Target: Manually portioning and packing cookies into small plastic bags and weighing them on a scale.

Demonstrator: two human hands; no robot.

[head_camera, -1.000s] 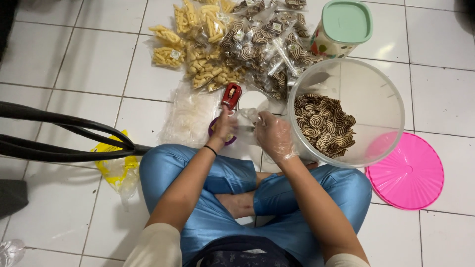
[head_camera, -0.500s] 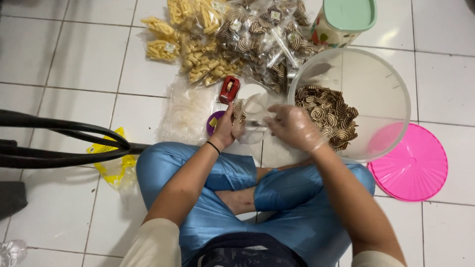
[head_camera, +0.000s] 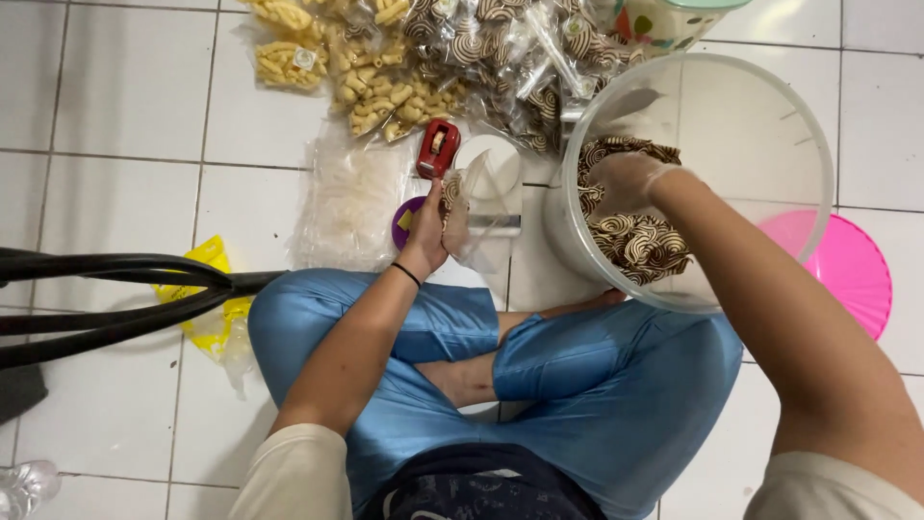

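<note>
Since the earlier frames, the right hand [head_camera: 628, 181], sheathed in a thin clear glove, has left the small bag and gone down into the large clear round plastic tub [head_camera: 813, 144], where it now rests on the heap of brown-and-cream spiral biscuits [head_camera: 643, 241] at the bottom; the camera has also drawn closer. Beyond the tub on the white tiled floor [head_camera: 115, 106] lies a broad pile of already filled clear packets [head_camera: 462, 48], some of yellow snacks and some of the spiral biscuits, so much packing looks done, while the tub holds plenty more. Beside the knees sits a stack of empty clear plastic bags [head_camera: 351, 197]. The left hand [head_camera: 430, 236] holds a small clear plastic bag [head_camera: 478, 197] upright by its mouth, fingers pinched on the edge, just beside the tub. Whether the right fingers have closed on biscuits I cannot tell; they look loosely curled. A red tape dispenser [head_camera: 437, 147] lies just beyond the bag.
</note>
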